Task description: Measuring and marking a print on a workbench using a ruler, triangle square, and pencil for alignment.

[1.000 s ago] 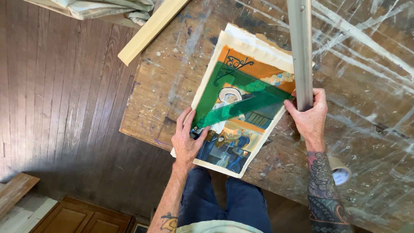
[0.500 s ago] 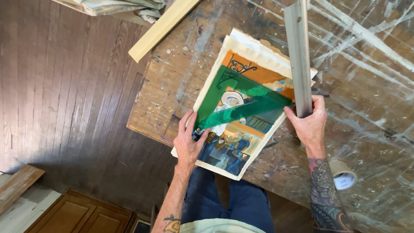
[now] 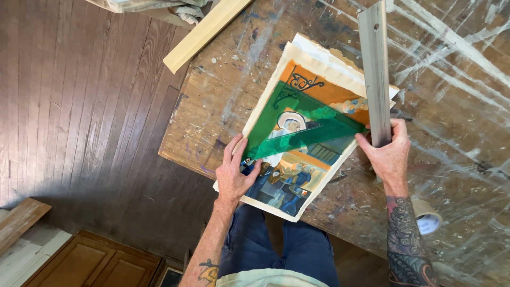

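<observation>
A painted picture on cream paper (image 3: 313, 90) lies on a paint-spattered wooden table (image 3: 223, 106). A green see-through triangle (image 3: 289, 125) rests across it. My left hand (image 3: 236, 170) presses flat on the picture's lower left part, fingers spread, touching the triangle's corner. My right hand (image 3: 387, 154) grips the near end of a long grey metal straightedge (image 3: 375, 69) that runs up along the picture's right edge and meets the triangle's tip.
A roll of tape (image 3: 426, 217) sits by my right forearm. A pale wooden strip (image 3: 204, 33) lies over the table's far left corner, with crumpled cloth (image 3: 159, 8) behind it. Dark plank floor (image 3: 79, 106) and a wooden cabinet (image 3: 90, 260) lie to the left.
The view has shifted so the table and picture sit slightly further right. Both hands keep their places on the picture and the straightedge.
</observation>
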